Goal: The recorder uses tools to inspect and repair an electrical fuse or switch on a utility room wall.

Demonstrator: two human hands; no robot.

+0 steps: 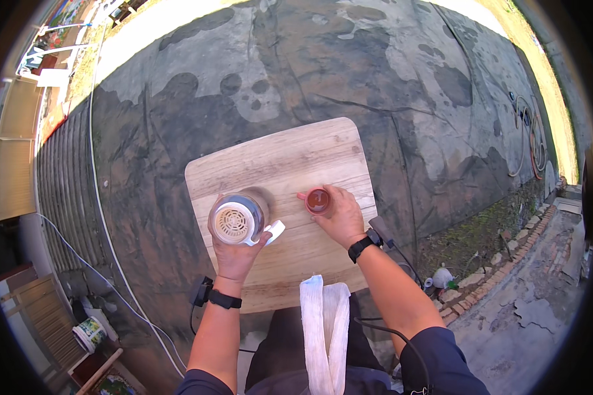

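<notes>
My left hand (pixel 236 258) is wrapped round a glass teapot (pixel 234 222) with a white slotted lid and a white handle. The teapot is over the left part of a small wooden table (pixel 280 155). To its right, the fingers of my right hand (pixel 344 218) close on the side of a small reddish cup (pixel 317 201). Dark reddish-brown liquid shows inside the cup, and its little handle points left. From above I cannot tell whether the teapot or the cup touches the tabletop.
A white cloth (pixel 324 329) hangs in front of me at the table's near edge. Dark, wet-patched sheeting (pixel 230 118) covers the ground. A coiled hose (pixel 530 141) lies far right, and a white bottle (pixel 441 278) lies by the brick edging (pixel 471 297).
</notes>
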